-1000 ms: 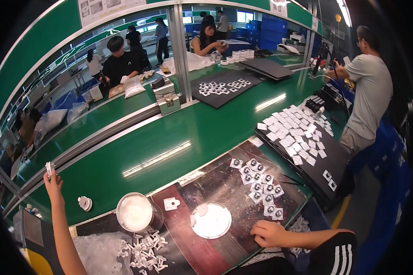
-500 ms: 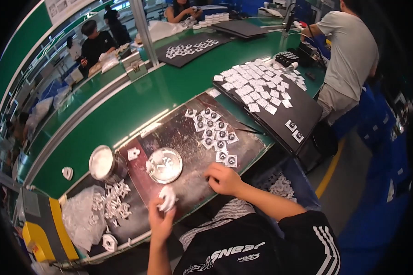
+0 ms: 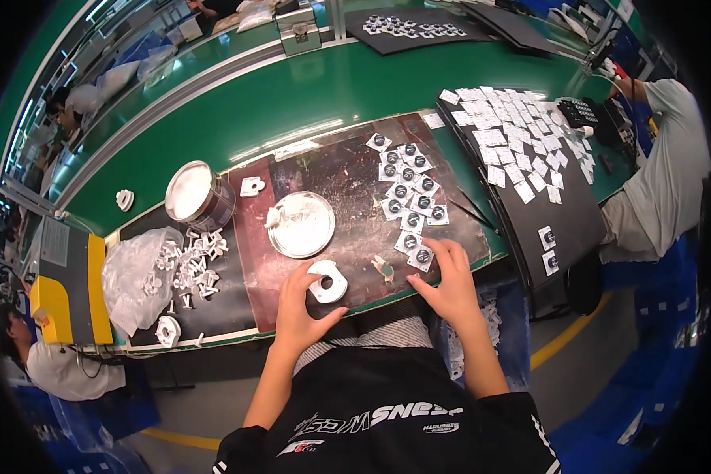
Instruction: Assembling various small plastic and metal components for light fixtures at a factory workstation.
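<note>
Bare L hand [image 3: 300, 314] and R hand [image 3: 452, 286] open over a worn board [image 3: 254, 261], w/ a holed white pc [image 3: 334, 291] btwn them.
Clock centred on the white pc, flat near the board's front edge: L hand at 7–8 o'clock, fingers spread round its left rim, not closed, contact unclear; R hand at 3, thumb and fingers apart, just beside the lowest of the square pcs w/ dark discs [image 3: 408, 173], approx. a dozen, at 1; can't tell if it touches. Round lid [image 3: 331, 235] at 11, tin [image 3: 220, 208] at 10, loose peg heap [image 3: 205, 276] at 9. Progress, judged by eye: looks early on this pc; its hole shows, no disc or peg on it. Squares seem prepped; many pegs seem unused. Total done: can't tell.
</note>
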`<state>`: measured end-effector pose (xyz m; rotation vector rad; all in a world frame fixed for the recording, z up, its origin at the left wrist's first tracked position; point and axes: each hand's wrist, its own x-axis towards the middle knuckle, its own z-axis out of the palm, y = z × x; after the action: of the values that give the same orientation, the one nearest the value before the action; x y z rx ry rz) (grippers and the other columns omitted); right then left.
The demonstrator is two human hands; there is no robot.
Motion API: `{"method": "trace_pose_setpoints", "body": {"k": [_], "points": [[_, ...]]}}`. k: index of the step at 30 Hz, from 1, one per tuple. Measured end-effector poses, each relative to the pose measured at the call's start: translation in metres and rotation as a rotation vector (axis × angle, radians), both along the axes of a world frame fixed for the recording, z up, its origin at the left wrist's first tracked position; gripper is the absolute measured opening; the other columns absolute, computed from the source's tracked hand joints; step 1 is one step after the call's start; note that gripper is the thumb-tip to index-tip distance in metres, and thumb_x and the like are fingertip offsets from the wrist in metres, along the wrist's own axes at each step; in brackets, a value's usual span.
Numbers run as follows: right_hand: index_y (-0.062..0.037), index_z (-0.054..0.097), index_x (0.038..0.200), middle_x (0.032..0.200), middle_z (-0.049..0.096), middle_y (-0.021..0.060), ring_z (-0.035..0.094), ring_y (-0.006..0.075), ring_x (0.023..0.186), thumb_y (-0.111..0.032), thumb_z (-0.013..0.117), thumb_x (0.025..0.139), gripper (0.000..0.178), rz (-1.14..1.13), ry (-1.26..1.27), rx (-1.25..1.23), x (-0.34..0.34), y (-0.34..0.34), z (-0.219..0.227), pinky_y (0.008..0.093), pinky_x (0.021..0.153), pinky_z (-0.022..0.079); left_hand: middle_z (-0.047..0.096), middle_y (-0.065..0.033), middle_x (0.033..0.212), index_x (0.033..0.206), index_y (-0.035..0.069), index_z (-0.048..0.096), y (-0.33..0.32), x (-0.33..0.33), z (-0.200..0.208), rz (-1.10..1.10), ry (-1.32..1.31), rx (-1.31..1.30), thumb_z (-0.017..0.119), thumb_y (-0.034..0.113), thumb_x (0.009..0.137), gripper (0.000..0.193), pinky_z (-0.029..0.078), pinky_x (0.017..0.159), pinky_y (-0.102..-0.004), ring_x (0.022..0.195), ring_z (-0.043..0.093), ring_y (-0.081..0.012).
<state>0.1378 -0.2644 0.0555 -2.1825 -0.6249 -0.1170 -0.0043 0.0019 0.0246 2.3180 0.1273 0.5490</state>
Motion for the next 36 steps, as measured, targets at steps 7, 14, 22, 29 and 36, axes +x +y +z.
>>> {"method": "trace_pose_setpoints", "body": {"k": [7,14,22,29,36], "points": [[-0.0013,0.069,0.115,0.117,0.062,0.0125,0.06,0.0336,0.111,-0.01,0.089,0.073,0.047,0.056,0.019,-0.058,0.018,-0.001,-0.008,0.0407,0.097,0.049,0.06,-0.0181,0.139,0.146,0.007,0.054,0.0,0.017,0.026,-0.131,0.132,0.057,0.09,0.021,0.073,0.082,0.048,0.103,-0.0465,0.12,0.059,-0.0383],[-0.0016,0.07,0.113,0.113,0.065,0.0127,0.064,0.0316,0.106,-0.013,0.087,0.075,0.044,0.08,0.035,-0.072,0.024,-0.004,0.001,0.0378,0.091,0.053,0.057,-0.0163,0.121,0.137,0.007,0.059,-0.003,0.039,0.05,-0.259,0.291,0.072,0.088,0.024,0.07,0.075,0.049,0.094,-0.0424,0.106,0.058,-0.0357],[-0.0043,0.066,0.126,0.103,0.07,0.0106,0.068,0.0192,0.085,-0.014,0.086,0.082,0.049,0.123,0.189,0.06,0.026,0.0,0.014,0.0301,0.072,0.055,0.062,-0.0151,0.122,0.121,0.004,0.061,-0.016,0.044,0.006,-0.108,-0.124,-0.263,0.081,-0.001,0.081,0.045,0.05,0.098,-0.039,0.112,0.062,-0.0321],[0.003,0.05,0.137,0.126,0.056,0.0115,0.063,0.0192,0.108,-0.008,0.074,0.094,0.05,0.131,0.268,0.476,-0.025,0.022,-0.051,0.0321,0.092,0.055,0.063,-0.0123,0.125,0.121,0.024,0.076,-0.04,0.047,0.015,-0.266,-0.05,0.245,0.08,0.022,0.084,0.038,0.044,0.108,-0.0537,0.115,0.061,-0.0326],[0.0015,0.049,0.144,0.124,0.059,0.0124,0.063,0.0194,0.109,-0.007,0.067,0.099,0.05,0.168,0.446,0.696,-0.02,0.038,-0.048,0.031,0.091,0.055,0.06,-0.0147,0.126,0.119,0.013,0.073,-0.037,0.037,0.0,-0.106,0.031,0.133,0.082,0.02,0.083,0.038,0.043,0.108,-0.0545,0.118,0.056,-0.0386]]}}
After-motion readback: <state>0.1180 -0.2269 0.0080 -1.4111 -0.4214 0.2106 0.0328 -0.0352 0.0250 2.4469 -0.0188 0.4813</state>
